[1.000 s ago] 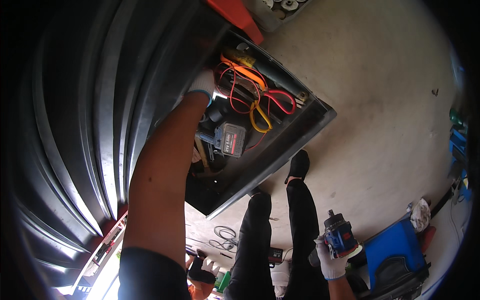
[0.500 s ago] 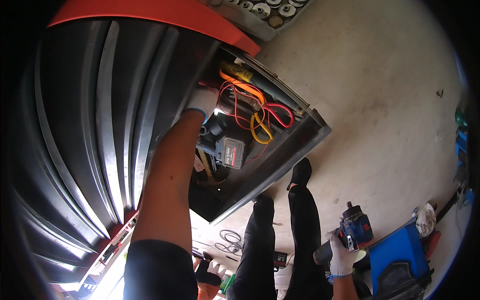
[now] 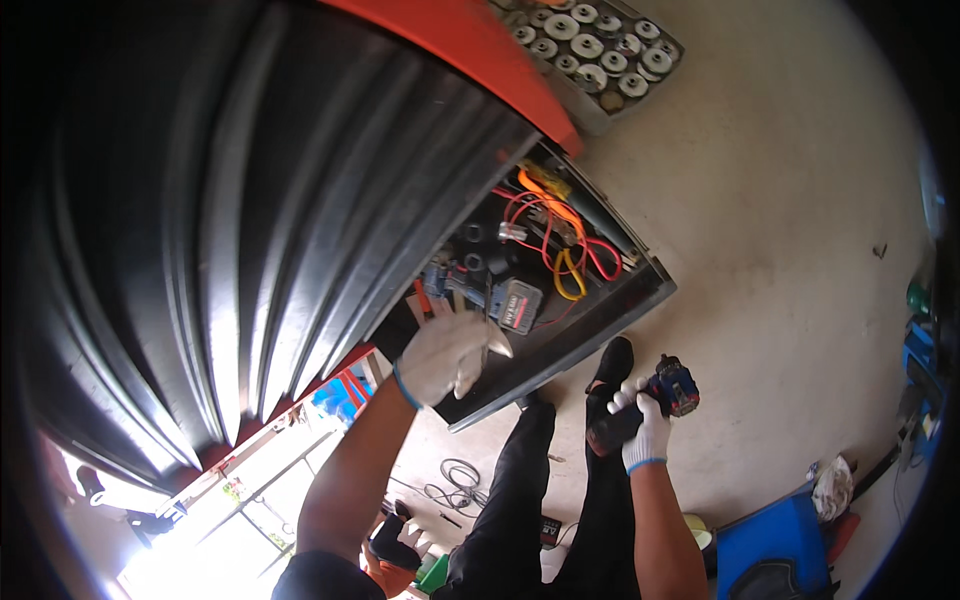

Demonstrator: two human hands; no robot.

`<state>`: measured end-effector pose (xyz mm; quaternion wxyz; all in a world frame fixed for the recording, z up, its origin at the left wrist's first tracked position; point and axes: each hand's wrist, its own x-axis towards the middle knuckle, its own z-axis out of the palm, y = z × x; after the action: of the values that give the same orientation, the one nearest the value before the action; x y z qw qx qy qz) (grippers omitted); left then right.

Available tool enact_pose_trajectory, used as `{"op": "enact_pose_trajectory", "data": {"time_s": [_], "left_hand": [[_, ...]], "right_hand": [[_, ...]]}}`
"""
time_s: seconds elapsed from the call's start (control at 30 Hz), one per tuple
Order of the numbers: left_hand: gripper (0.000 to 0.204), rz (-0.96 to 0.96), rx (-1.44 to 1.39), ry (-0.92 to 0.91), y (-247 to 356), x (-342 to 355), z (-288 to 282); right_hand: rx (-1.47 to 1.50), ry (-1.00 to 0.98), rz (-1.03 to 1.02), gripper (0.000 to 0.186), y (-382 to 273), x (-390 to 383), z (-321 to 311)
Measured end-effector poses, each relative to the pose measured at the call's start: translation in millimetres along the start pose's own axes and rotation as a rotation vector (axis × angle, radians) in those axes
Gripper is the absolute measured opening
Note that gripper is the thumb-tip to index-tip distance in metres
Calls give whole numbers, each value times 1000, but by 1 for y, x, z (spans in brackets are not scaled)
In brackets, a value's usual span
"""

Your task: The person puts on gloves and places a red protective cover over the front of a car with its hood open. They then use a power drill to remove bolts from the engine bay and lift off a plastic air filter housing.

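Note:
My left hand (image 3: 455, 355), in a white glove, is over the near left part of an open black drawer (image 3: 600, 332). Its fingers are closed round a thin dark rod (image 3: 488, 305), blurred, whose kind I cannot make out. Inside the drawer lie a grey battery pack (image 3: 519, 304), dark sockets (image 3: 473, 262), yellow-handled pliers (image 3: 570, 275) and a red cable (image 3: 540, 245). Out to the right, above the floor, my gloved right hand (image 3: 648, 425) grips a blue and black cordless impact wrench (image 3: 674, 388) by its handle.
A ribbed black top (image 3: 330, 200) with a red edge (image 3: 480, 60) overhangs the drawer. A tray of round metal parts (image 3: 600, 115) stands beyond. My legs (image 3: 515, 490) are below the drawer. A blue seat (image 3: 770, 550) is at lower right; a coiled cable (image 3: 460, 485) lies on the floor.
My left hand has come out from deep in the drawer toward its near edge, now with a thin rod. My right hand has risen with the impact wrench. The view has shifted.

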<state>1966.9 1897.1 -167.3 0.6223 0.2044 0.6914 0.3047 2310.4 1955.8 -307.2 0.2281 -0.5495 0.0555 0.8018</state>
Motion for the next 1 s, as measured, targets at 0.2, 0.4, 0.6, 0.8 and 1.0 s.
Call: {"op": "enact_pose_trajectory", "data": {"time_s": [0.2,0.4,0.6,0.8,1.0], "left_hand": [[25,-232,-474,183,39,-99,23],[27,-156,-447,319,48,-178,63],[29,-18,-366,418,90,-293,171],[27,169,-493,381,118,-511,284],[26,821,-1010,392,69,-593,237]], "right_hand": [[74,49,-52,22,63,29,58],[98,204,-149,24,73,13,85],[-290,-78,-195,11,6,-47,25],[-518,-291,-123,14,-67,-269,-93],[-1258,121,-645,28,-158,-277,-218]]}}
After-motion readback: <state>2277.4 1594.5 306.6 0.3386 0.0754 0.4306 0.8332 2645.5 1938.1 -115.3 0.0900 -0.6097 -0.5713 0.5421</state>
